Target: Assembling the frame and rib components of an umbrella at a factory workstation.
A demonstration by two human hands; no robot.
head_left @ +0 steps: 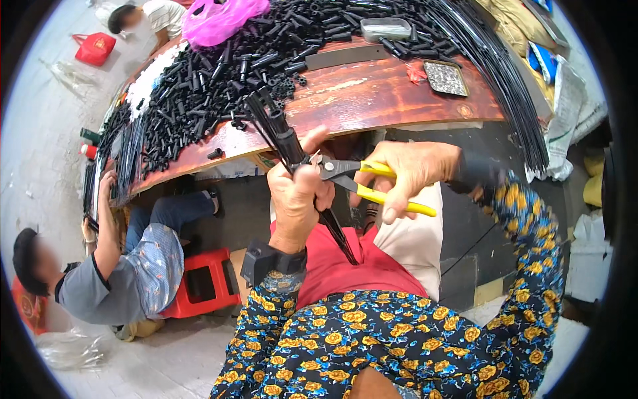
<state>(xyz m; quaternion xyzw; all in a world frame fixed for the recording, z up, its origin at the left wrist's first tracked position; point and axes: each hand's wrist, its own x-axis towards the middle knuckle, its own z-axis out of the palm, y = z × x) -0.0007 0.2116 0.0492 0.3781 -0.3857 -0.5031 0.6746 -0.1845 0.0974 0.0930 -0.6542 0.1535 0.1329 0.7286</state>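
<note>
My left hand [292,206] is closed around a bundle of thin black strips [271,123], held upright over my lap with a black tubular piece on its upper part. The lower ends of the strips come out below the fist. Yellow-handled pliers [340,174] are gripped in my right hand [419,166], the fingers wrapped about the handles. Their dark jaws point left and meet the bundle beside my left thumb. Whether the jaws bite on anything is hidden by the fingers.
A red-brown table [372,90] bears a heap of black plastic tubes [212,80], long black strips [492,66], a flat metal bar [345,57], a clear box [385,29] and a small tray [445,78]. A co-worker [113,279] sits at left near a red stool [203,282]; another person is farther back.
</note>
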